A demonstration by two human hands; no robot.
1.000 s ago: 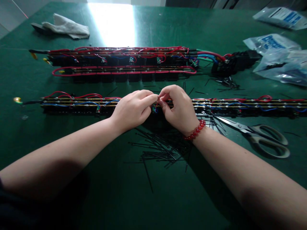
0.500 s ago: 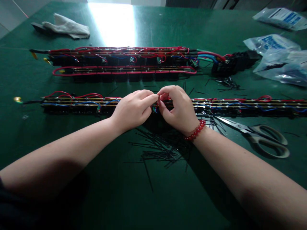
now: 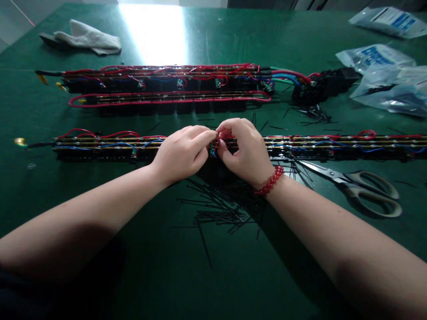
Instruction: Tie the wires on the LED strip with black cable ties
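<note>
A long black strip with brass rails and red and blue wires [image 3: 316,146] runs across the green table. Over its middle, my left hand [image 3: 185,153] is closed, thumb and forefinger pinched at a red wire; what lies between the fingertips is too small to make out. My right hand [image 3: 245,149], with a red bead bracelet [image 3: 271,181] at the wrist, is closed too, its fingertips meeting those of my left hand. Whatever it grips is hidden. Just below both hands lies a loose pile of thin black cable ties [image 3: 223,209].
Scissors [image 3: 353,182] lie right of my right hand, touching the strip's lower edge. Farther back is a second wired assembly [image 3: 167,75]. Plastic bags [image 3: 393,89] sit at the right, a grey cloth glove [image 3: 90,38] at the back left, on the green table [image 3: 150,275].
The whole view has shifted slightly, so everything sits a little farther left. Both hands keep nearly the same pose over the strip.
</note>
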